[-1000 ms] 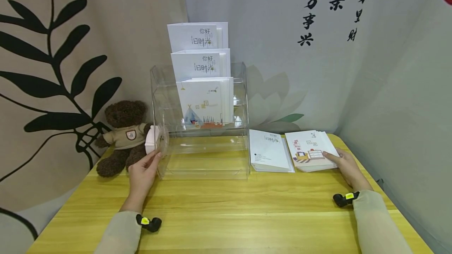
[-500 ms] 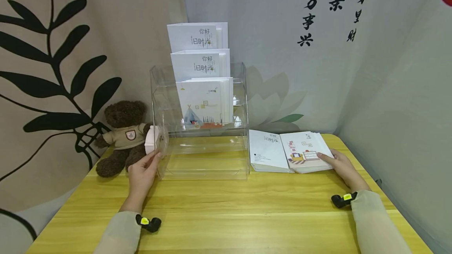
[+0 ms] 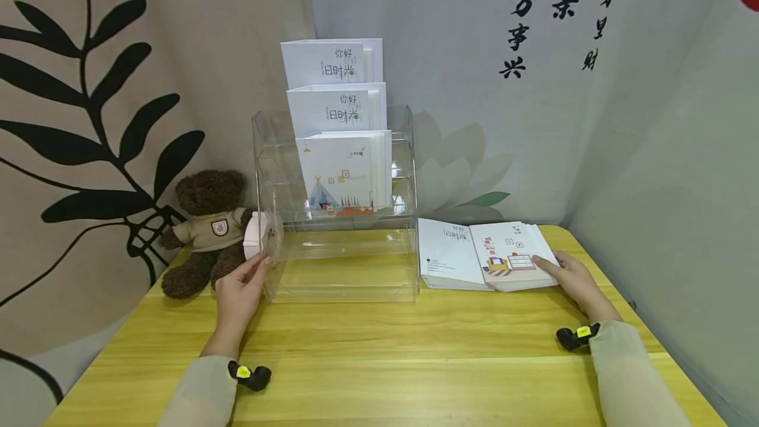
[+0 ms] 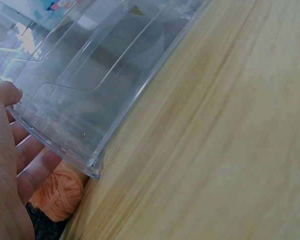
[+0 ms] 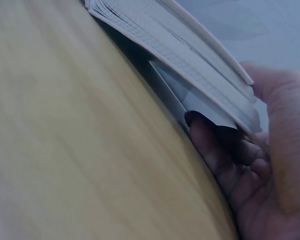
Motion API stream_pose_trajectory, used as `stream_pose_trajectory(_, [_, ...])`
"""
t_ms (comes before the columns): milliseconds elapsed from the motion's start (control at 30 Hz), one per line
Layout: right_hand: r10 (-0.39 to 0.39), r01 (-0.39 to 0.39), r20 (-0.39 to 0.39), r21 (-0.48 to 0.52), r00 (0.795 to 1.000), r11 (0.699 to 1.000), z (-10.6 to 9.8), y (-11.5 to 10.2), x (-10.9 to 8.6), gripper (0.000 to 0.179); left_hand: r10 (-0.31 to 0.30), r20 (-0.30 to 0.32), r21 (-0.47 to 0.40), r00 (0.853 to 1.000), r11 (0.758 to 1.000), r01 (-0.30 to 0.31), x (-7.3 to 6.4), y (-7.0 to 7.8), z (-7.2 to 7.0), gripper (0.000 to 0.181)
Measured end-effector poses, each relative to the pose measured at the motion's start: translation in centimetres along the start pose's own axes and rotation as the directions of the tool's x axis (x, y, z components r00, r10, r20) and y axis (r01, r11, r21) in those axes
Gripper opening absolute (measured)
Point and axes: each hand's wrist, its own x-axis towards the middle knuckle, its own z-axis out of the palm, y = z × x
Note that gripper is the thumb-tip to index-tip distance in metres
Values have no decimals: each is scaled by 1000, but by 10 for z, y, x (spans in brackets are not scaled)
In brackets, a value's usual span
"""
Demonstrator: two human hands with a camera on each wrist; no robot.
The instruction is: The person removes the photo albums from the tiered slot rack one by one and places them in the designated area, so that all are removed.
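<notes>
My left hand [image 3: 237,295] holds the lower left side of a clear acrylic tiered rack [image 3: 346,295], thumb on one face of the side panel and fingers behind it, as the left wrist view shows. In the right wrist view, the thumb of my right hand [image 3: 578,285] lies on a white-covered book [image 3: 510,261], with fingers curled underneath. The book's near edge [image 5: 190,65] is raised off the wood there. Its left side overlaps a second white book [image 3: 452,252], which lies between it and the rack. White books [image 3: 340,173] stand in the rack's upper tiers.
A brown teddy bear [image 3: 213,236] in a beige shirt sits left of the rack. A pale pink object [image 3: 255,236] stands between them. Orange yarn [image 4: 57,195] shows behind the rack in the left wrist view. Fabric walls [image 3: 504,124] bound the wooden table [image 3: 409,361].
My right hand has shifted the book left, so it overlaps the neighbouring book. Over the last half second it has stayed nearly still. My left hand and the rack have not moved.
</notes>
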Motion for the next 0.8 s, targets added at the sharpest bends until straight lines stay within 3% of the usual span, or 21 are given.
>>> stream_pose_trajectory(333, [10, -21, -79, -133, 997, 991, 0, -1, -1, 93, -1, 3, -11, 1000, 1000, 1, 0, 0, -1, 29])
stream_pose_trajectory(800, [-69, 23, -132, -321, 989, 947, 1, 1, -2, 84, -4, 3, -34, 1000, 999, 4, 0, -2, 1, 31])
